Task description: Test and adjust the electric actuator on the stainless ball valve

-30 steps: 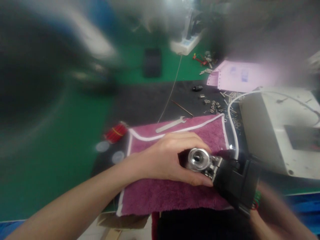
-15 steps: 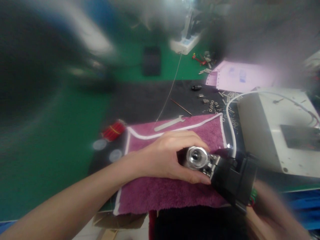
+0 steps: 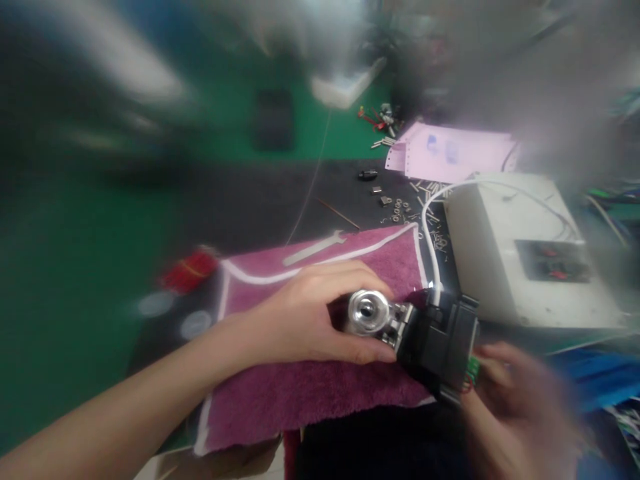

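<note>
My left hand is wrapped round a black device with a shiny round metal barrel, held over a purple cloth. A metal bracket or clamp joins the barrel to a black housing, and a white cable reaches its top. At the housing's right end, my right hand, partly smeared by motion, closes thumb and finger about a small green circuit board with a red wire. How far the board sits inside the housing is hidden. On the cloth's far part lies an open-end wrench.
A white box with a dark panel stands at right. Small metal parts are scattered on the black mat, near a thin rod. Pink papers lie behind. Red wires and two clear discs are at left.
The view has shifted, so the scene sits further left. My right hand now shows more fully by the green circuit board at the housing's end. My left hand keeps its hold.
</note>
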The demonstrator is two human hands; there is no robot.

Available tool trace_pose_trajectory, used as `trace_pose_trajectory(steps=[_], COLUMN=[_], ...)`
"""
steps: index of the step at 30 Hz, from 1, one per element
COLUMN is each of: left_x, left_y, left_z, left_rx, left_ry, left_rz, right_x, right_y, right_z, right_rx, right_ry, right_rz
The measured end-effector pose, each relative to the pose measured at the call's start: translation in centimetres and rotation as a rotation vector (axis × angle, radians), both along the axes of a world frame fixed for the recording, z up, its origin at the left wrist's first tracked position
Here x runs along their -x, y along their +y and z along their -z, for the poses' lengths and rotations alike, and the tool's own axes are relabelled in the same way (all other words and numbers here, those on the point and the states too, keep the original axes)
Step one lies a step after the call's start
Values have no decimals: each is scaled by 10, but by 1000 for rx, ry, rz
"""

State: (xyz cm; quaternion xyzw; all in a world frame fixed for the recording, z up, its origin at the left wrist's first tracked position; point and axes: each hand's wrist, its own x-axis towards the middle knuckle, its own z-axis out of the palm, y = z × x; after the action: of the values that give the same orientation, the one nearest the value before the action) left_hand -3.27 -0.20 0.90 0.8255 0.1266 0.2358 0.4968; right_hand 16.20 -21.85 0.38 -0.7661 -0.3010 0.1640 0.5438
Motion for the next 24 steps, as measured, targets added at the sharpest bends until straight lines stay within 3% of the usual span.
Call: trace_pose_trajectory(steps=[12, 18, 24], left_x=[-1, -1, 0], left_y=[1, 1, -1], left_z=[-2, -2, 2], left_rx=[-16, -8, 40], left_ry=[21, 27, -25], left_rz=[-2, -9, 7], right_x=[15, 12, 13], right_y=[10, 8, 7], right_z=[6, 11, 9], right_rx=[-289, -284, -155], right_ry=[146, 113, -16], right_rz=[-77, -86, -9])
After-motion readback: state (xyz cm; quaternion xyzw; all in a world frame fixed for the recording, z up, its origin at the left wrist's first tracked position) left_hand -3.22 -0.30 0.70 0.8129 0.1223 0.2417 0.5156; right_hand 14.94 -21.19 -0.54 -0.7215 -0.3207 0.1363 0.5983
